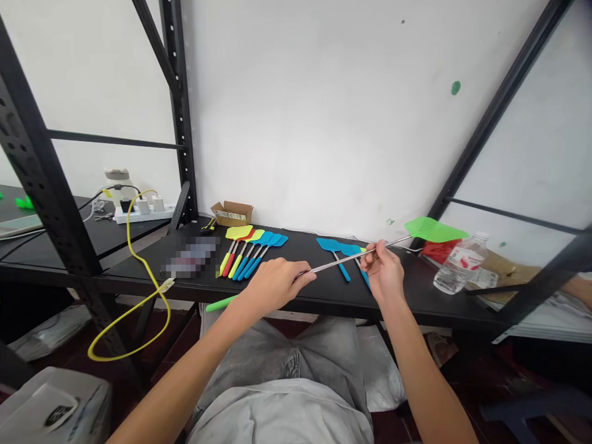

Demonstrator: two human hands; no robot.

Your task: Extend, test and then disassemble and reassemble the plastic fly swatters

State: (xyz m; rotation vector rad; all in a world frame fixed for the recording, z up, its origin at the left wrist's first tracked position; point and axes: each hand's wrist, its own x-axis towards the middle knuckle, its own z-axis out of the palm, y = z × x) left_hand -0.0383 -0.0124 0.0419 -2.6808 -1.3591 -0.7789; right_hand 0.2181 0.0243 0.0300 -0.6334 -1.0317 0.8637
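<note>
Green fly swatter (432, 229) is held on a slant above the front part of the black table (303, 246), its head raised at the right and its handle low at the left. The left hand (277, 283) is closed around the metal rod, and its fingers hide a stretch of it. The wrist covers the place where rod and handle meet, so only the handle's end shows. The right hand (383, 271) pinches the rod between thumb and fingers below the head; whether the other fingers touch it is hard to tell.

On the table to the left, yellow, red and blue swatters (263, 239) lie in a row, heads overlapping, so some are partly covered. Behind them stands an open cardboard box (234, 213), its inside mostly out of sight. Beside the row, a pixelated patch (192, 256) masks something that cannot be made out. More blue swatters (329, 245) lie nearer the right hand, which partly hides one of them; a sliver of yellow there is too small to identify.

At the right, a clear bottle (462, 262) partly covers a red item (437, 251). Another person's limb (579, 290) is cut off by the right edge, and a pale box (55, 407) by the lower left.
</note>
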